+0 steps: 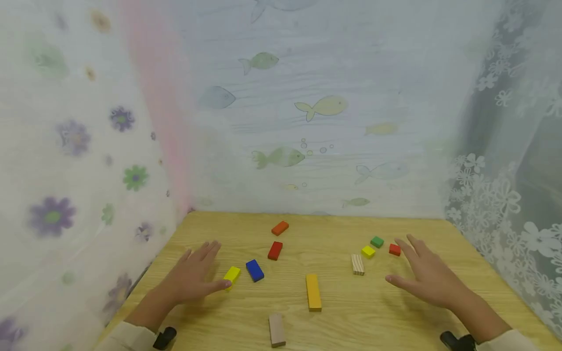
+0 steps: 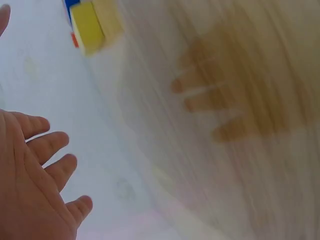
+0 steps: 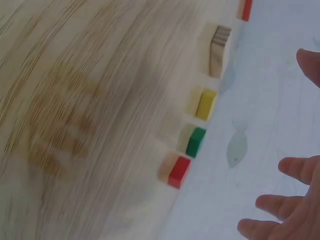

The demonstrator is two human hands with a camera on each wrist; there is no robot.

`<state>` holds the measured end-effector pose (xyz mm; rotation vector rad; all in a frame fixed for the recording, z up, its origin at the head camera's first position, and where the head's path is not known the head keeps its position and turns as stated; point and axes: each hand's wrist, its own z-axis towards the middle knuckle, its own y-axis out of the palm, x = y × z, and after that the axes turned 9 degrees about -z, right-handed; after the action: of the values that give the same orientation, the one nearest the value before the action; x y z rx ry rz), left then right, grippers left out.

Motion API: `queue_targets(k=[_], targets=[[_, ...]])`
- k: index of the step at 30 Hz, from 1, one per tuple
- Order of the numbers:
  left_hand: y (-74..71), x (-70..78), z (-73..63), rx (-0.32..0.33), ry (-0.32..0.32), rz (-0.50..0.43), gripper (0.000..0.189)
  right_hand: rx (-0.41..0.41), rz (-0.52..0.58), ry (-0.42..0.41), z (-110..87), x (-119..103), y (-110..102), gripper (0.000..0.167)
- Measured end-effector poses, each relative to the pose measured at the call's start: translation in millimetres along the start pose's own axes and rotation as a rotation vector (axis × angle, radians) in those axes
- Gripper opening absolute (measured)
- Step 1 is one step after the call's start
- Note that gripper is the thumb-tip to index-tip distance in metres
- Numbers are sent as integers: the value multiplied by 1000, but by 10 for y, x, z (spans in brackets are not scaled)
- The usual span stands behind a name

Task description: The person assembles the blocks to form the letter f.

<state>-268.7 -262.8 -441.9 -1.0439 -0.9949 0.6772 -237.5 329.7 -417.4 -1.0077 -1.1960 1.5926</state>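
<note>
Over the left of the table, my left hand (image 1: 193, 277) is spread with nothing in it. Its thumb overlaps a yellow block (image 1: 233, 274) in the head view, and a blue block (image 1: 254, 270) lies just beyond. Fingers apart, my right hand (image 1: 432, 277) hovers at the right and holds nothing. Nearest its fingertips is a small red block (image 1: 394, 249), beside a green block (image 3: 195, 142) and a small yellow block (image 3: 205, 104). A striped wooden block (image 1: 357, 264) lies left of these. Between the hands are a long orange-yellow block (image 1: 313, 292) and a plain wooden block (image 1: 276, 330).
A dark red block (image 1: 275, 250) and an orange-red block (image 1: 280, 228) lie toward the back of the wood-grain table (image 1: 333, 239). A fish-patterned curtain (image 1: 377, 78) hangs behind it. Flowered curtains (image 1: 88, 185) border the left side, and lacy ones (image 1: 505, 195) the right.
</note>
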Motion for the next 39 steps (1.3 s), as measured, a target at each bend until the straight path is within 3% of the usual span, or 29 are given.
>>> queue_targets(k=[5,10,17,23,30,39], targets=[[56,151,24,-25,21,-49,109,23,48,-41,67,-157,11,98],[90,282,44,-44,0,-92,106,52,98,-78,120,-298,77,92],[125,461,45,-128,17,-275,92,57,202,-110,202,-449,182,82],[175,631,38,-212,82,-394,82,-16,346,-119,297,-560,289,74],[269,824,14,-287,69,-594,82,-73,487,-201,368,-698,386,72],[429,953,-36,-355,45,-706,76,-123,572,-228,471,-907,468,70]])
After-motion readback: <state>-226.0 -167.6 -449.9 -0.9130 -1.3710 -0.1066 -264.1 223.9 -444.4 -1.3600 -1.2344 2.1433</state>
